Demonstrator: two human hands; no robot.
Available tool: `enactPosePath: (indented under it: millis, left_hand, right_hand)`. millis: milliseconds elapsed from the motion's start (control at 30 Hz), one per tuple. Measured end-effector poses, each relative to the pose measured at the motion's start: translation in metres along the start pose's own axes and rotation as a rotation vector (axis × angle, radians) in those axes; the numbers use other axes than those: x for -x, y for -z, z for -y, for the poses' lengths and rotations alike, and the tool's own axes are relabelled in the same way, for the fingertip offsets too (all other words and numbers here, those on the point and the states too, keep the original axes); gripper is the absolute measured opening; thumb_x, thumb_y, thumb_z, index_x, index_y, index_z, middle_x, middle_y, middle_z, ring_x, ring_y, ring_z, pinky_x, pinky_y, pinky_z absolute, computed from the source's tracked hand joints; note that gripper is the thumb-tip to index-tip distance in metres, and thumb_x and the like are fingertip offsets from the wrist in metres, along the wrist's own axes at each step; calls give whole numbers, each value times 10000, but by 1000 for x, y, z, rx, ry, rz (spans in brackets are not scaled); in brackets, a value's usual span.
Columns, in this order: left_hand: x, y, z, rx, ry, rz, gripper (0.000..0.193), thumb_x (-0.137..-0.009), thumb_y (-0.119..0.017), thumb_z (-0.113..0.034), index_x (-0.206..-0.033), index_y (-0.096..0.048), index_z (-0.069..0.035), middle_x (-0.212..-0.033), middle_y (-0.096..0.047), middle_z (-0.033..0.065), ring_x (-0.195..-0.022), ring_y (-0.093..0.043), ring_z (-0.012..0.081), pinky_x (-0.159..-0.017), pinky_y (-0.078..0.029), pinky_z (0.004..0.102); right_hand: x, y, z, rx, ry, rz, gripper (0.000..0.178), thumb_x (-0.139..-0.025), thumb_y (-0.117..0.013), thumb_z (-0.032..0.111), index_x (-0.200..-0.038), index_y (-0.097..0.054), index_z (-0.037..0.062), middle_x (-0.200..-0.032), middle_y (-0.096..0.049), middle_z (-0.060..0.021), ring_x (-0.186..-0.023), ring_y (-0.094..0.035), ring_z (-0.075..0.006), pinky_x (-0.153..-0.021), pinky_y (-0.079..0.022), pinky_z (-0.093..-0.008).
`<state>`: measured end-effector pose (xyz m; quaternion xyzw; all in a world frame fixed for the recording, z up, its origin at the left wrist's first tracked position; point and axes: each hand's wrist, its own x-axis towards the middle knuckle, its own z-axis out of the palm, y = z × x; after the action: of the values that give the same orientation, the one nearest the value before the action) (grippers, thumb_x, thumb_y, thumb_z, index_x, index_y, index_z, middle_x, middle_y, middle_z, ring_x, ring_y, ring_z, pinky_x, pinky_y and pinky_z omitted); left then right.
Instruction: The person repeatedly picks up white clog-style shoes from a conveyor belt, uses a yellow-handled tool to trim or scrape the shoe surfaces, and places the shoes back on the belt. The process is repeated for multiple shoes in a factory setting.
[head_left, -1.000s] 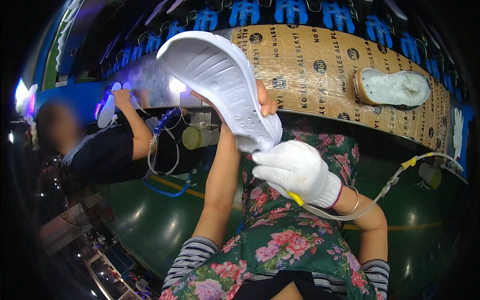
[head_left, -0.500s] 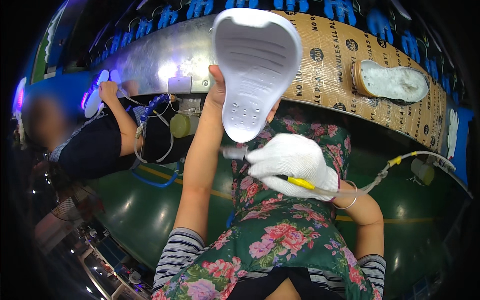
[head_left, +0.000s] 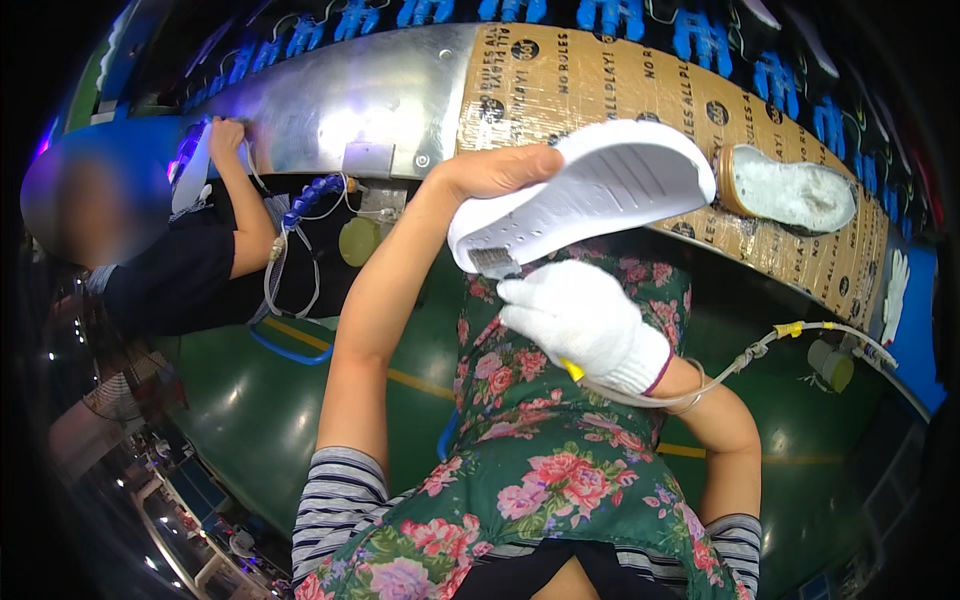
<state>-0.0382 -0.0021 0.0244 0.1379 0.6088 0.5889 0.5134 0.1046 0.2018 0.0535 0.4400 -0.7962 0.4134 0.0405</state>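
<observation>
My left hand [head_left: 500, 172], bare, grips a white foam shoe sole [head_left: 612, 190] by its upper edge, thumb across the rim. The sole is tilted, its hollow side facing me, with the narrow perforated end at lower left and the wide ridged end to the right. In my white-gloved right hand [head_left: 580, 315] is a short flat brush [head_left: 492, 260]; its bristles touch the inside of the sole's narrow end. A clear hose [head_left: 745, 358] with yellow tape runs from this hand toward the right.
Cardboard [head_left: 570, 80] under clear film covers part of the metal bench [head_left: 320, 110]. On it lies a shoe-shaped piece [head_left: 800, 192], tan-edged with a whitish top. Blue clamp-like fixtures [head_left: 700, 40] line the back. At left a co-worker's hand [head_left: 227, 135] holds another sole. A white glove [head_left: 896, 295] hangs at right.
The sole has come down and turned from upright to slanting sideways. My right hand has risen slightly, and the brush has moved from below the sole onto its narrow end.
</observation>
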Motion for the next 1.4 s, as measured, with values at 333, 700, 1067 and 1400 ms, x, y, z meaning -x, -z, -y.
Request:
enactPosePath:
  millis: [333,700,1067,1400]
  left_hand:
    - [-30,-1,16,519,-197,-49,844,-1039,-370,-733,-1456,-546,-21,-1211,-717,174,-985,-737,262,-841,-625,410]
    - [1,-13,52,888,-948,-593,656,-1088,-396,-504,-1590,-371,-82,-1588,-447,190,-1481,-414,372,-1238,-318,599]
    - [33,-131,100,1562,-582,-80,851,-987,-490,-677,-1586,-405,-79,-1511,-520,259,-1318,-571,478,-1144,-393,713]
    - [5,-161,65,1334,-656,-250,936,-959,-453,-795,-1645,-320,-172,-1622,-442,133,-1462,-469,345,-1222,-371,536]
  right_hand:
    - [-2,24,-7,-619,-467,-243,176,-789,-853,-4,-952,-797,34,-1043,-798,-97,-874,-748,-198,-802,-591,-337]
    - [-4,28,-15,-1096,-883,-770,192,-838,-766,-76,-1028,-766,-47,-1136,-766,-176,-1031,-722,-210,-925,-580,-317]
    - [-13,34,-8,-548,-517,-636,184,-849,-803,-4,-1033,-800,12,-1075,-792,-133,-934,-756,-211,-861,-596,-320]
    - [-41,80,-1,166,-40,-518,333,-701,-830,12,-1026,-792,72,-1086,-779,-163,-902,-755,-324,-782,-596,-399]
